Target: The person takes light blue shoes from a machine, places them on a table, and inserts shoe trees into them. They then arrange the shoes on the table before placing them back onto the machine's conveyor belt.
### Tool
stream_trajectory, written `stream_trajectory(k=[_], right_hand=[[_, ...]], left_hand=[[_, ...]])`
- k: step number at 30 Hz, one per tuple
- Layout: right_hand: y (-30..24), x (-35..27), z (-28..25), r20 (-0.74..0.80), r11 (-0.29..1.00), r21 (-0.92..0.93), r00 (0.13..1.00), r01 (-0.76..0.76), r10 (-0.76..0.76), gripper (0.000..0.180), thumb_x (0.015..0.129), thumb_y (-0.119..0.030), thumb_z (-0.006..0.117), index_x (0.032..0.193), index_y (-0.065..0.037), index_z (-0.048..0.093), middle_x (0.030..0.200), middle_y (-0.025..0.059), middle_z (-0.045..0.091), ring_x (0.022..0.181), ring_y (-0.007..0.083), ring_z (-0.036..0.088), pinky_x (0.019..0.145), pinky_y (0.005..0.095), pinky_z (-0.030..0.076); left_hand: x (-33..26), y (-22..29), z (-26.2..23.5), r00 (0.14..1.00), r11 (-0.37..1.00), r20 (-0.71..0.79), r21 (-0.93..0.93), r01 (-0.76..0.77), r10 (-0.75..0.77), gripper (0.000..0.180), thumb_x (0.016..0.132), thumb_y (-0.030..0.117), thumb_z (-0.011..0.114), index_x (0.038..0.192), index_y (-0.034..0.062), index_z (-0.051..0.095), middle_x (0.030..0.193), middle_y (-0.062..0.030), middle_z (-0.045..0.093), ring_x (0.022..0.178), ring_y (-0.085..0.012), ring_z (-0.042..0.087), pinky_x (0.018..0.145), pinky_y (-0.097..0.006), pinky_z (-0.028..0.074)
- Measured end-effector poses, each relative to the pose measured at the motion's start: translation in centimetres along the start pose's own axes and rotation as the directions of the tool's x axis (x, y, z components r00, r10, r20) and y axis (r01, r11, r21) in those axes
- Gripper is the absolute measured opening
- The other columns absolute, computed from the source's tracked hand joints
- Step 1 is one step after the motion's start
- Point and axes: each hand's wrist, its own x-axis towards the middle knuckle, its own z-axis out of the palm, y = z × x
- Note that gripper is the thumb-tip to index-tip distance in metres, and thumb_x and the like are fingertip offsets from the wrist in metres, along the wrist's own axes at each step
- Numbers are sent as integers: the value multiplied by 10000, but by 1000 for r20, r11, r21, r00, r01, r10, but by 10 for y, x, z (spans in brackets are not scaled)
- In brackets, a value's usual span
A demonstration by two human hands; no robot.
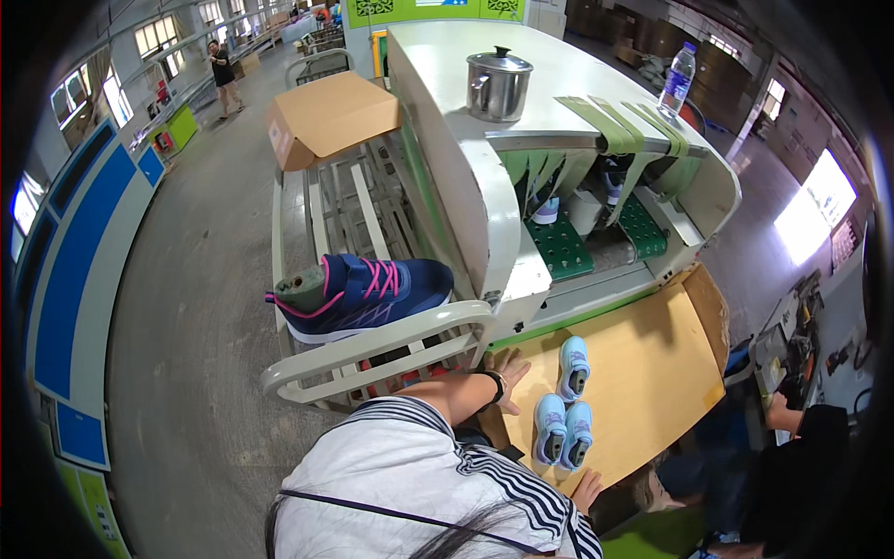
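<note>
Three small light blue shoes lie on a tan board [643, 391] at the mouth of the machine. One shoe [574, 365] sits farther in; the other two, a left shoe [549, 430] and a right shoe [577, 436], stand side by side nearer me. Dark inserts show in their openings. My left hand [509, 378], fingers spread, rests at the board's left edge, apart from the shoes. On the near edge lie the stretched fingers of my right hand [587, 490], holding nothing visible; my sleeve hides its wrist.
Green perforated belts [562, 250] carry shoes behind hanging strips in the white machine [447, 112]. On top are a lidded steel mug [499, 86] and water bottle [677, 82]. Left, a rack holds a navy shoe [372, 291] and cardboard box [335, 112]. A person [801, 475] works lower right.
</note>
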Motion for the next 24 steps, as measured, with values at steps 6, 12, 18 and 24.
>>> stream_trajectory(k=[6,12,18,24], right_hand=[[10,14,12,-7,1000,-11,1000,28,-28,1308,596,-502,829,1569,-91,57,1606,264,-56,1453,517,-52,1189,554,99],[-5,-20,-3,-75,999,44,997,-26,29,1306,618,-631,792,1549,-26,104,1574,337,32,1468,493,-22,1189,561,22],[-32,6,-9,-64,997,-76,998,7,-12,1173,658,-560,787,1558,-116,179,1613,218,98,1492,396,63,1196,544,131],[-63,-29,-39,81,965,115,971,-235,227,1165,717,-372,826,1574,-292,42,1650,43,-76,1512,325,-80,1106,679,236]], left_hand=[[-9,-6,0,1000,1000,-6,0,20,-20,1297,643,708,725,1581,197,-10,1621,-216,-105,1487,-423,-122,1123,-697,-7],[-2,8,-14,994,992,-17,73,-107,109,1286,682,750,674,1570,73,37,1620,-232,-43,1488,-424,-98,1167,-624,-10],[18,-34,16,982,979,-51,98,-178,183,1360,690,727,704,1539,-18,-55,1610,-238,-89,1486,-392,-127,1195,-524,-52],[7,0,-4,998,986,-48,160,-37,46,1329,635,632,801,1568,130,-2,1614,-212,-88,1483,-423,-88,1126,-685,80]])
